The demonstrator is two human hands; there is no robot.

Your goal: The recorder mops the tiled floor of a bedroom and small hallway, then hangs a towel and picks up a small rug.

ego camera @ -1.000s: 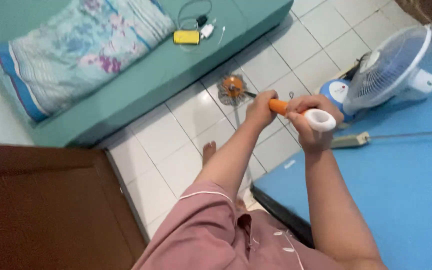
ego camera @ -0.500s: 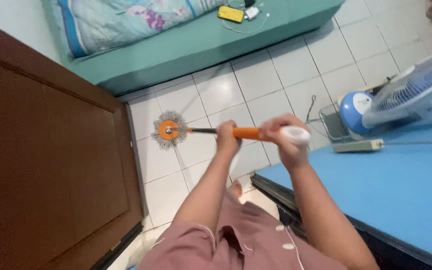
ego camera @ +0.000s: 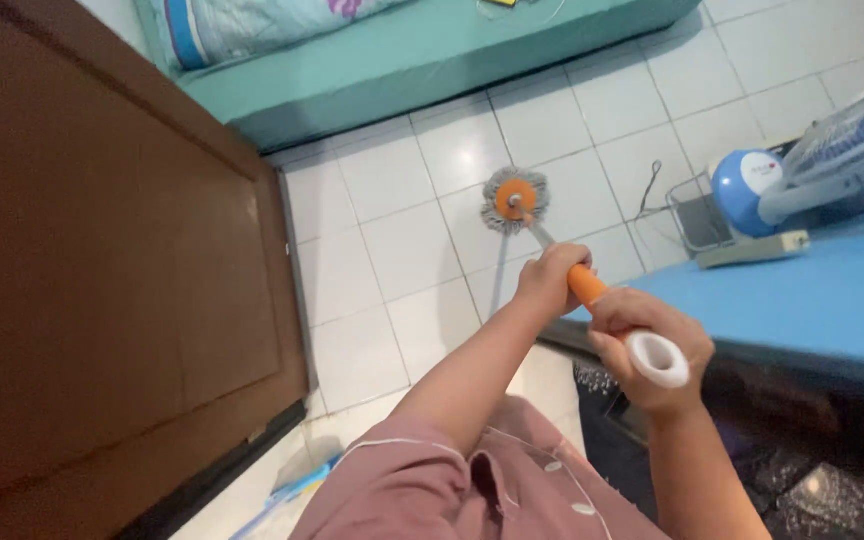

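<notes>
- The person is holding a mop (ego camera: 552, 250) with both hands, seen from above.
- The left hand (ego camera: 550, 278) is closing around the orange grip of the handle, lower down the shaft, fingers wrapping it fully.
- The right hand (ego camera: 642, 345) is gripping the upper end of the handle, just under its white ring-shaped cap, which is sticking out towards the camera.
- The mop's round head (ego camera: 515, 200), an orange disc fringed with grey strands, is resting on the white tiled floor (ego camera: 402, 250), well out in front of the hands.
- The thin metal shaft is running at a slant from the head up to the orange grip.
- A brown wooden door (ego camera: 102, 280) is standing at the left, its edge near the tiles.
- A teal mattress (ego camera: 432, 70) is lying on the floor beyond the mop head, with a patterned pillow (ego camera: 252, 20) on it.
- A blue surface (ego camera: 802, 300) is lying at the right, and a blue and white fan (ego camera: 802, 170) is sitting just beyond its far edge.
- The person is wearing a dusky pink buttoned top (ego camera: 452, 480).
</notes>
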